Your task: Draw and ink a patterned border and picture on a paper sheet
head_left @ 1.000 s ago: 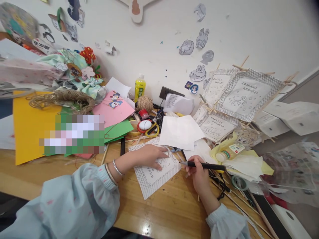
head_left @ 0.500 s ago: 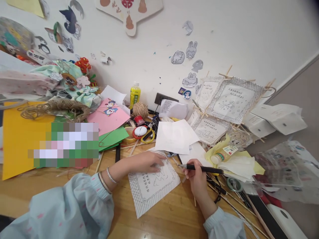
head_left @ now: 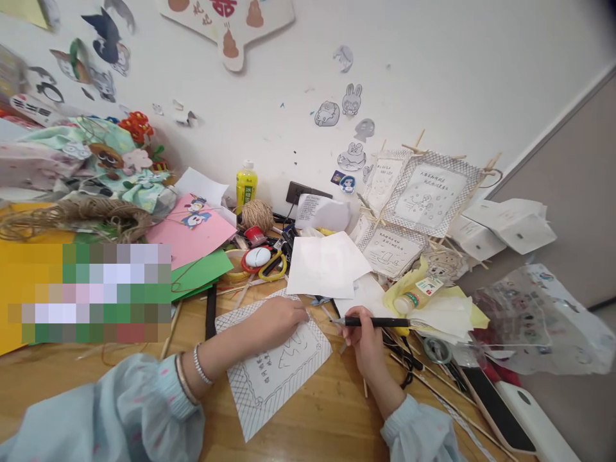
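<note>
Sheet [head_left: 283,369] lies on the tabletop [head_left: 308,427], mostly under and in front of the left hand [head_left: 286,316]; drawing, lettering and hatched border visible. Left hand: fingers curled in, narrow, at the sheet's upper right edge; can't tell if pinching or just pressing. Right hand [head_left: 364,333]: thumb and fingers closed round the pen [head_left: 380,321], nearly level, tip pointing left, just off the sheet's right edge.

Doing it well, my judgement: press the sheet flat with the left fingertips spread, off the inked lines in case they smudge. Tip the pen steeper before it meets paper; rest the side of the right hand for control. Short, even strokes to match the hatching. Watch the blank paper [head_left: 322,269] beyond the left hand and the sticks [head_left: 436,384] near the right forearm: both could get in the way.
</note>
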Tool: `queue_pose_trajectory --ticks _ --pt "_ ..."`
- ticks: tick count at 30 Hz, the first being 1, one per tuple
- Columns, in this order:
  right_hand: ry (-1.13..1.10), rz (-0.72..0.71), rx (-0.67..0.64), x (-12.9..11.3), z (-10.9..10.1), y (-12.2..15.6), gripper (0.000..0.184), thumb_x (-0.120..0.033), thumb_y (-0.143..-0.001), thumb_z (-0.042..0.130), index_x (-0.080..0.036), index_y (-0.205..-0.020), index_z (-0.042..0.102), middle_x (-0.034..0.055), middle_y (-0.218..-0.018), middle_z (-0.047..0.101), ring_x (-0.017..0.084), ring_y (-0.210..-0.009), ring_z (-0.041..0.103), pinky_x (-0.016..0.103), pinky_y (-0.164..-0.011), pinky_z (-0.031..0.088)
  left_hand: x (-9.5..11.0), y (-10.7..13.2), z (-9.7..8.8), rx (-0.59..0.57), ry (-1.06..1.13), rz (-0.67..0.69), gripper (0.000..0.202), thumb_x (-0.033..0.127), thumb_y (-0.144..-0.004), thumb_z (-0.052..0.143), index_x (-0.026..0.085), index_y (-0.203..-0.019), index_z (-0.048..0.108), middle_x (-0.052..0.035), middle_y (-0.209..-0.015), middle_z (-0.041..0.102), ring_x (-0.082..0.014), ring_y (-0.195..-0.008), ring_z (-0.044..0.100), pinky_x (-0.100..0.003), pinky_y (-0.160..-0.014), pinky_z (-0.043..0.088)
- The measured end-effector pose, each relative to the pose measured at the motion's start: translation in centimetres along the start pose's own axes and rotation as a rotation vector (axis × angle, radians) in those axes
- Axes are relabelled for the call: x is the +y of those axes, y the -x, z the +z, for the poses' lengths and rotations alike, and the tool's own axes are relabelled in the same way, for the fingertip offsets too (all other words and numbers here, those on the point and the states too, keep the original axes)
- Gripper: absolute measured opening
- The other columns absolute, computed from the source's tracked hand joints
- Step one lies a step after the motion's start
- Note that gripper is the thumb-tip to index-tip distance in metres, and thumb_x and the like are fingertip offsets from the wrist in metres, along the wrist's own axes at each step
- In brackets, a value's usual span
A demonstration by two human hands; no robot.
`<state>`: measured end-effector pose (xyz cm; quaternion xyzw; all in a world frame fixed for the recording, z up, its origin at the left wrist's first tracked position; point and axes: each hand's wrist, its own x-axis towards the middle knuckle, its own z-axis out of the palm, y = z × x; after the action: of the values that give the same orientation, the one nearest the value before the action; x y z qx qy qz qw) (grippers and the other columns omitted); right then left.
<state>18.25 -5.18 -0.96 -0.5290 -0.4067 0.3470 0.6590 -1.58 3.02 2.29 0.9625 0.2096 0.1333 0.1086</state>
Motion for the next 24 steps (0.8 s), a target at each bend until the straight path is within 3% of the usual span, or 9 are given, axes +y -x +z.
queue_pose_trajectory --ticks 3,5,7,9,12,14,17,21,24 --pt "0.033 -0.013 -0.001 0.2 0.1 -0.1 0.041 -0.056 -0.083 0.049 -0.019 -0.068 0.055 -0.0038 -0.043 0.051 0.01 -0.039 0.045 0.019 -0.037 0.031 2.8 0.1 0.9 -0.036 -0.098 -0.138 0.027 0.033 -0.088 0.054 0.011 -0.099 0.066 -0.0137 -0.1 0.068 -0.0294 -0.084 0.066 -0.037 -0.072 0.049" --pt "0.049 -0.019 -0.001 0.4 0.1 -0.2 0.041 -0.056 -0.082 0.05 -0.019 -0.067 0.056 -0.0037 -0.043 0.051 0.01 -0.038 0.045 0.019 -0.036 0.031 4.3 0.3 1.6 -0.135 -0.182 -0.231 0.053 0.047 -0.08 0.064 0.007 -0.116 0.061 -0.0221 -0.124 0.058 -0.0347 -0.09 0.065 -0.042 -0.075 0.05" --pt "0.052 -0.017 0.0 0.6 0.0 -0.3 0.041 -0.057 -0.081 0.051 -0.019 -0.067 0.056 -0.0037 -0.044 0.052 0.01 -0.038 0.045 0.019 -0.036 0.031 4.8 0.5 2.2 -0.224 -0.215 -0.227 0.071 0.051 -0.075 0.069 0.007 -0.128 0.054 -0.0246 -0.138 0.045 -0.0366 -0.095 0.064 -0.044 -0.079 0.05" --pt "0.042 -0.006 -0.014 0.8 -0.1 -0.6 0.041 -0.058 -0.08 0.053 -0.018 -0.069 0.057 -0.0037 -0.044 0.052 0.01 -0.038 0.046 0.019 -0.036 0.032 4.0 0.6 2.3 -0.252 -0.194 -0.143 0.077 0.052 -0.073 0.072 0.01 -0.134 0.049 -0.0223 -0.142 0.04 -0.0371 -0.099 0.063 -0.045 -0.083 0.049" --pt "0.02 0.012 -0.063 1.0 -0.3 -1.5 0.04 -0.057 -0.079 0.054 -0.018 -0.071 0.057 -0.0041 -0.043 0.053 0.01 -0.038 0.047 0.019 -0.036 0.032 1.1 0.5 1.5 -0.23 -0.089 0.044 0.078 0.048 -0.069 0.076 0.017 -0.135 0.048 -0.0171 -0.144 0.039 -0.0376 -0.106 0.06 -0.046 -0.087 0.048" --pt "-0.005 0.009 -0.09 1.2 -0.4 -2.3 0.039 -0.056 -0.079 0.055 -0.018 -0.071 0.057 -0.0047 -0.042 0.052 0.01 -0.037 0.046 0.02 -0.038 0.034 -0.9 0.2 0.5 -0.252 0.038 0.186 0.074 0.044 -0.066 0.08 0.023 -0.132 0.053 -0.0127 -0.147 0.036 -0.0355 -0.116 0.055 -0.042 -0.094 0.045" --pt "-0.063 0.001 -0.116 1.3 -0.6 -3.3 0.036 -0.054 -0.081 0.054 -0.019 -0.072 0.057 -0.0052 -0.043 0.053 0.01 -0.036 0.045 0.022 -0.042 0.039 -2.4 0.0 -0.6 -0.268 0.194 0.217 0.06 0.033 -0.07 0.079 0.026 -0.126 0.058 -0.009 -0.15 0.031 -0.0295 -0.118 0.055 -0.033 -0.097 0.043" --pt "-0.095 -0.028 -0.214 0.8 -0.9 -3.1 0.028 -0.048 -0.082 0.058 -0.02 -0.079 0.059 -0.003 -0.053 0.061 0.011 -0.042 0.051 0.023 -0.045 0.041 -1.1 0.1 0.1 -0.146 0.222 0.101 0.029 0.024 -0.086 0.061 0.023 -0.114 0.066 -0.0072 -0.137 0.052 -0.0247 -0.113 0.059 -0.031 -0.094 0.045" --pt "-0.052 -0.048 -0.277 0.2 -1.4 -1.8 0.021 -0.041 -0.08 0.064 -0.021 -0.084 0.06 -0.0016 -0.062 0.065 0.012 -0.049 0.056 0.023 -0.049 0.044 0.9 0.4 1.5 -0.051 0.151 0.011 0.024 0.024 -0.084 0.06 0.021 -0.107 0.068 -0.0077 -0.125 0.062 -0.0253 -0.105 0.063 -0.033 -0.091 0.048"
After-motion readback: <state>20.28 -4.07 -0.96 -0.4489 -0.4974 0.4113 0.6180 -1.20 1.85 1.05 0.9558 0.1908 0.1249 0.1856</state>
